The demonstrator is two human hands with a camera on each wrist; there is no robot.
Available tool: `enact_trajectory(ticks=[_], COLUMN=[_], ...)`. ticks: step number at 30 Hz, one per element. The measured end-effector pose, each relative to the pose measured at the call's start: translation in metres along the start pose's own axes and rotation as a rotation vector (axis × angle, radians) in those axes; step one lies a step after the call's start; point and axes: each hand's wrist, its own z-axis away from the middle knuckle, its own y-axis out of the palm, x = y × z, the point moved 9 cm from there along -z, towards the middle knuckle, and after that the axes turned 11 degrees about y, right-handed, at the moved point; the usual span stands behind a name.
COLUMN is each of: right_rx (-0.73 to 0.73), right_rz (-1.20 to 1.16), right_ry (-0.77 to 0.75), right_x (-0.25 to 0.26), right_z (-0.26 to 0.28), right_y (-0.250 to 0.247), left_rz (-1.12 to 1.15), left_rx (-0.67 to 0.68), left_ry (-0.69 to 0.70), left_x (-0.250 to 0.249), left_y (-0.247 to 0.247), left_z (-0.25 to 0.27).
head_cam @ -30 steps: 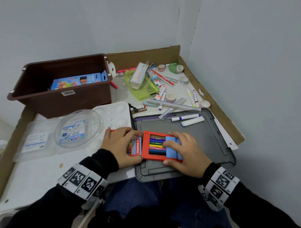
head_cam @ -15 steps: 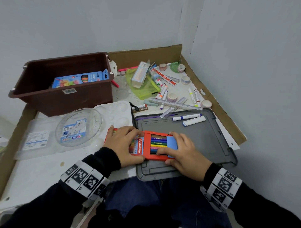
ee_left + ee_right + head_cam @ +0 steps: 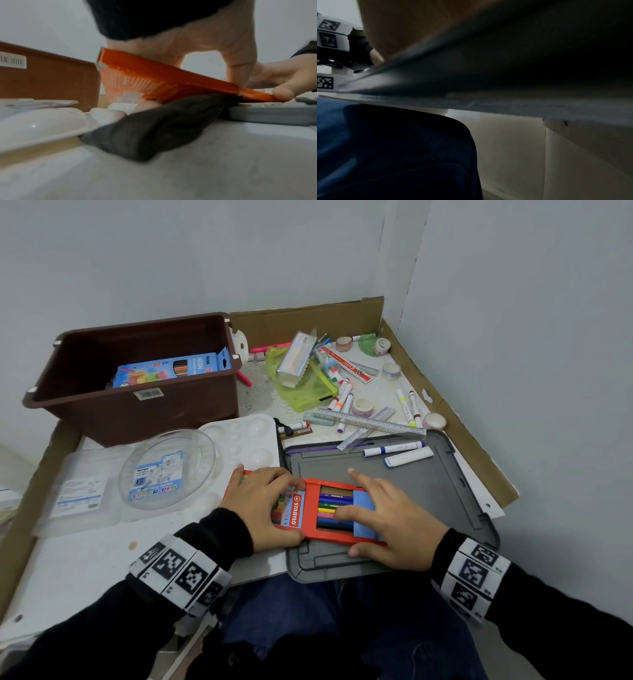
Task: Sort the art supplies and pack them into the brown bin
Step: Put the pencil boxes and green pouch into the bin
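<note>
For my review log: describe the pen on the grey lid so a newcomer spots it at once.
Start at the grey lid in front of the person. Near its far edge two slim white things lie side by side. The pen is the farther one, with a blue cap and blue end; its neighbour is plain white.

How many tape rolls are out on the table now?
5 tape rolls: two at the far back, one just nearer, one by the ruler, one at the right cardboard edge. More may hide in clutter.
</note>
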Motion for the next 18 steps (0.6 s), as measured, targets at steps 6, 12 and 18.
enact_trajectory(ticks=[6,12,18], right_rx=[-0.009,0.039,0.070], right_rz=[0.085,0.113,0.132], right_ry=[-0.083,-0.054,-0.037], right_x=[0.008,0.004,0.001], right_z=[0.001,0.000,0.000], right_y=[0.006,0.017,0.020], left_rz=[0.005,-0.030,0.056], left_rx=[0.010,0.075,0.039], left_ry=[-0.009,0.003,-0.012], left_x=[-0.001,-0.002,-0.002], left_y=[-0.001,0.000,-0.003], left_z=[0.000,0.002,0.000])
